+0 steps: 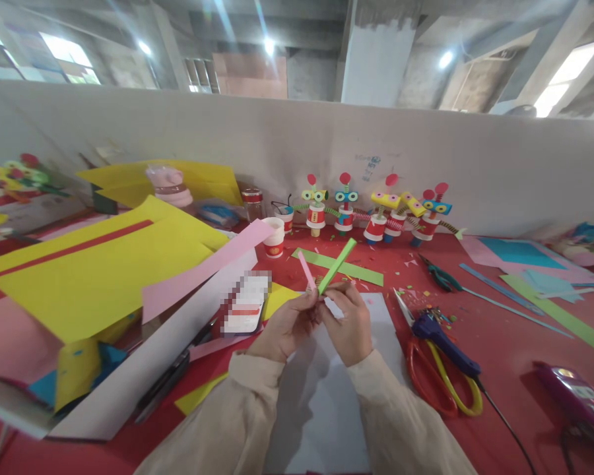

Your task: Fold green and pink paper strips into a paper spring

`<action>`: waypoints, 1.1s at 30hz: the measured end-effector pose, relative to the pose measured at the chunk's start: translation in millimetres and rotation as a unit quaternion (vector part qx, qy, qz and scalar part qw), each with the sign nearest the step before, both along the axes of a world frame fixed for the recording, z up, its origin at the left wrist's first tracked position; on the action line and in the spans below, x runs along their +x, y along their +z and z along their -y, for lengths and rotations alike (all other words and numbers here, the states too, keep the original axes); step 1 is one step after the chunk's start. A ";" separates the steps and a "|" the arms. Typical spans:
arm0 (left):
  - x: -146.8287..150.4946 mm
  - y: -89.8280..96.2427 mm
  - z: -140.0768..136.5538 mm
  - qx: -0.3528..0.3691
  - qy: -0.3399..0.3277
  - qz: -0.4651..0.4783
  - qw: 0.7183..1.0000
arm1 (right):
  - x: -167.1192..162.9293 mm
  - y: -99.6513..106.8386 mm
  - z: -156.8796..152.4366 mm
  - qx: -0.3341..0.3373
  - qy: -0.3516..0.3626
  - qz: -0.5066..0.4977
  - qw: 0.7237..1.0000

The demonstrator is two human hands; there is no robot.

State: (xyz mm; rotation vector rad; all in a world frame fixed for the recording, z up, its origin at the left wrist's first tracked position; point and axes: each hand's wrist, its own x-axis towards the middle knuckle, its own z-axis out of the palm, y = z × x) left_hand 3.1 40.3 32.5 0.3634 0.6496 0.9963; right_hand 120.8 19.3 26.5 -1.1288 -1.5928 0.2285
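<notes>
My left hand [288,325] and my right hand [350,324] meet over a white sheet [321,422], their fingertips pinched together. Between them are two narrow paper strips that cross near the fingers. A bright green strip [338,265] slants up to the right by my right fingers. The other, a pink strip [305,269], leans up to the left from my left thumb. A small folded part shows just above the left fingertips; its lower end is hidden by the hands. Behind the strips a wider green paper band [361,271] lies on the red table.
Red-and-yellow-handled scissors [433,379], a blue-handled glue gun [443,340] and green pliers [440,274] lie right. Several paper-cup figures [345,214] stand along the wall. A phone [247,303], yellow sheets [89,277] and a pink strip of card [202,274] are left.
</notes>
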 end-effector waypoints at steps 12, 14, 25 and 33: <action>-7.7 9.7 -2.1 0.072 0.007 -0.048 0.996 | 0.8 -6.0 -9.3 -0.100 0.057 -0.175 0.978; -6.6 9.5 -1.5 0.065 0.007 -0.044 0.997 | 0.7 -6.6 -9.8 -0.114 0.065 -0.189 0.973; -1.9 0.9 -1.8 0.116 0.064 -0.052 0.990 | -0.7 -5.1 -8.8 -0.080 0.053 -0.185 0.978; -0.4 3.9 0.3 0.153 0.082 -0.092 0.981 | -0.8 -5.0 -9.0 -0.074 0.035 -0.166 0.983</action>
